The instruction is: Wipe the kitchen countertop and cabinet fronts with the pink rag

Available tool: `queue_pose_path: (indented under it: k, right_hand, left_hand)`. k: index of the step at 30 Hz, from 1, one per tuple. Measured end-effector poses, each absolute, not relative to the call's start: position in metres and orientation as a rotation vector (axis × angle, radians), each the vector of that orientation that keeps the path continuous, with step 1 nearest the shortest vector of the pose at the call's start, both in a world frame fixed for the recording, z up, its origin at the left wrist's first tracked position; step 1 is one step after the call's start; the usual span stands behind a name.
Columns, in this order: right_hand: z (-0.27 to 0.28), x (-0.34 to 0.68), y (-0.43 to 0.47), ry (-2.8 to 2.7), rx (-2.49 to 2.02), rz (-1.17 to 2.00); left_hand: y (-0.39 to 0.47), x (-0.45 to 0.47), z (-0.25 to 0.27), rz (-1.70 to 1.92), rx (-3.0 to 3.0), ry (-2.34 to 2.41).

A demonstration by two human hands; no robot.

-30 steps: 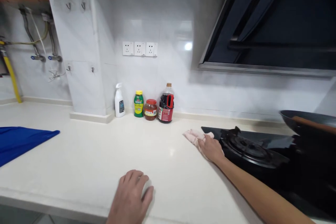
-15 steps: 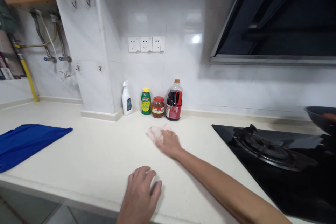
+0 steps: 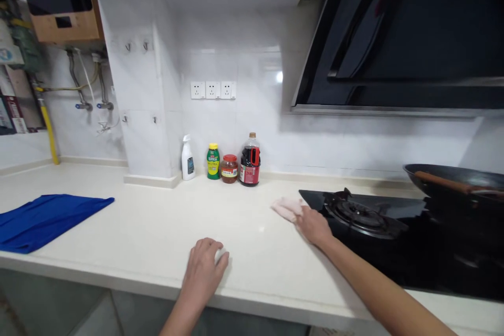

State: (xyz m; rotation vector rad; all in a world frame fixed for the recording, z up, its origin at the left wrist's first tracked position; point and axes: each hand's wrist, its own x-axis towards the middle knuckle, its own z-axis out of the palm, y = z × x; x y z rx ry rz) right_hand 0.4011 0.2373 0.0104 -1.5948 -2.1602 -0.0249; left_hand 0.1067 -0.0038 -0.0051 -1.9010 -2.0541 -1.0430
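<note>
My right hand (image 3: 314, 224) presses a pale pink cloth (image 3: 289, 208) flat on the white countertop (image 3: 157, 231), right beside the left edge of the black gas stove (image 3: 409, 262). Its fingers lie over the cloth's right part. Closer to the counter's front edge, my left hand (image 3: 205, 263) hovers over or rests on the surface, fingers curved and thumb apart, holding nothing. Behind them along the wall stand a white spray bottle (image 3: 188, 160), a green bottle with a yellow cap (image 3: 213, 161), a red-lidded jar (image 3: 229, 169) and a large bottle of dark sauce (image 3: 250, 161).
A blue cloth (image 3: 51, 220) lies on the counter at left. On the stove are a burner (image 3: 360, 215) and a dark wok (image 3: 444, 176) with a wooden handle. A black range hood (image 3: 401, 47) overhangs the stove. A tiled pillar (image 3: 136, 89) juts out behind the counter.
My right hand has slid the pink cloth rightward, from in front of the bottles to the stove's edge. My left hand stays near the front edge. The view has shifted right and up.
</note>
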Motion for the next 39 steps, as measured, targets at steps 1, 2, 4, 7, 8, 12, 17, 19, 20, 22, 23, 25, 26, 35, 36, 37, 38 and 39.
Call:
queue_pose_path:
  k: [1, 2, 4, 7, 8, 12, 17, 19, 20, 22, 23, 25, 26, 35, 36, 37, 38, 39]
  right_hand:
    - [0.009, 0.418, 0.235, -2.145, -1.621, -0.039]
    - [0.007, 0.431, 0.231, -2.143, -1.629, -0.049]
    - [0.0, 0.442, 0.218, -2.155, -1.618, -0.065]
    - [-0.009, 0.425, 0.19, -2.164, -1.597, -0.083]
    - [-0.011, 0.412, 0.179, -2.171, -1.582, -0.08]
    - [-0.013, 0.345, 0.128, -2.261, -1.411, -0.013]
    - [-0.011, 0.277, 0.059, -2.365, -1.071, 0.065]
    - [-0.013, 0.269, 0.037, -2.323, -0.968, 0.106]
    - [-0.015, 0.27, 0.029, -2.281, -0.926, 0.134]
    - [-0.022, 0.28, 0.016, -2.197, -0.854, 0.188]
    - [-0.026, 0.288, 0.011, -2.174, -0.821, 0.208]
    - [-0.033, 0.31, 0.005, -2.176, -0.764, 0.226]
    - [-0.036, 0.325, 0.003, -2.179, -0.742, 0.229]
    - [-0.058, 0.525, 0.037, -2.007, -1.072, 0.032]
    - [-0.061, 0.553, 0.044, -1.984, -1.161, -0.003]
    - [-0.065, 0.579, 0.05, -1.976, -1.25, -0.033]
    - [-0.068, 0.604, 0.056, -1.98, -1.337, -0.059]
    - [-0.071, 0.626, 0.062, -1.991, -1.422, -0.08]
  left_hand:
    - [-0.004, 0.107, -0.005, -1.049, -1.897, -2.059]
    - [-0.003, 0.107, -0.005, -1.058, -1.892, -2.061]
    - [-0.001, 0.107, -0.006, -1.082, -1.881, -2.064]
    - [0.0, 0.107, -0.008, -1.102, -1.883, -2.064]
    - [0.001, 0.107, -0.008, -1.106, -1.881, -2.065]
    - [0.002, 0.104, -0.005, -1.187, -1.871, -2.073]
    - [0.006, 0.094, 0.002, -1.507, -1.833, -2.148]
    - [0.007, 0.09, 0.005, -1.553, -1.792, -2.172]
    - [0.007, 0.088, 0.007, -1.557, -1.778, -2.176]
    - [0.007, 0.087, 0.01, -1.57, -1.763, -2.194]
    - [0.007, 0.087, 0.011, -1.572, -1.759, -2.214]
    - [0.006, 0.088, 0.013, -1.557, -1.751, -2.266]
    - [0.005, 0.089, 0.014, -1.533, -1.747, -2.292]
    - [0.006, 0.096, 0.022, -1.229, -1.834, -2.337]
    - [0.007, 0.096, 0.021, -1.21, -1.849, -2.331]
    - [0.007, 0.096, 0.02, -1.192, -1.869, -2.322]
    - [0.008, 0.095, 0.018, -1.18, -1.889, -2.309]
    - [0.009, 0.095, 0.016, -1.173, -1.905, -2.294]
